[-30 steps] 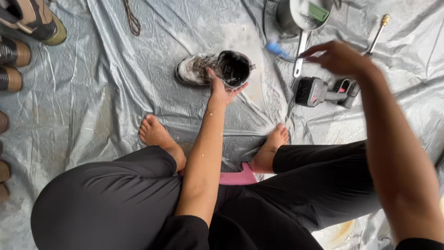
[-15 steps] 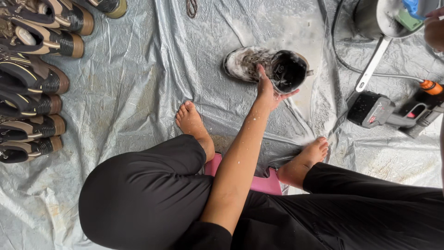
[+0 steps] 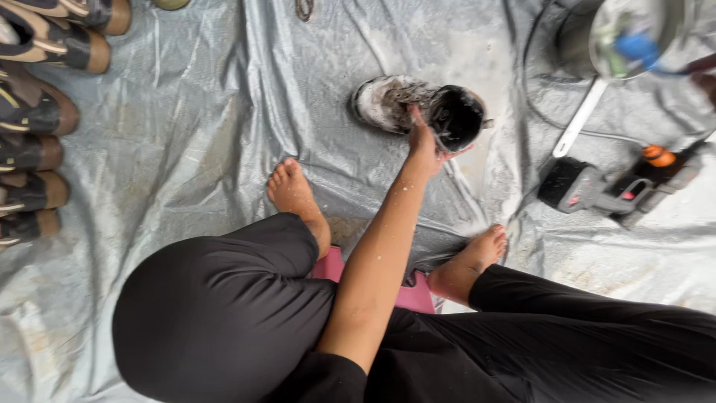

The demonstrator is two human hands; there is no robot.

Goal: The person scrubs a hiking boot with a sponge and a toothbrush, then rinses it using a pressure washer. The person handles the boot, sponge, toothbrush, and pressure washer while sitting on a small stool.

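a seated person's left hand (image 3: 424, 145) grips the collar of a soapy, dirty shoe (image 3: 418, 108) lying on a grey plastic sheet (image 3: 209, 127) ahead of bare feet. the right hand (image 3: 705, 75) is barely visible at the frame's edge by a metal pot (image 3: 626, 37); i cannot tell its grip. a row of sandals (image 3: 33, 127) lines the left.

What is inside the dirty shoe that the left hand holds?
The opening of the dirty shoe shows only a dark hollow. The left hand grips its rim, so the fingers cover part; anything deeper is hidden.
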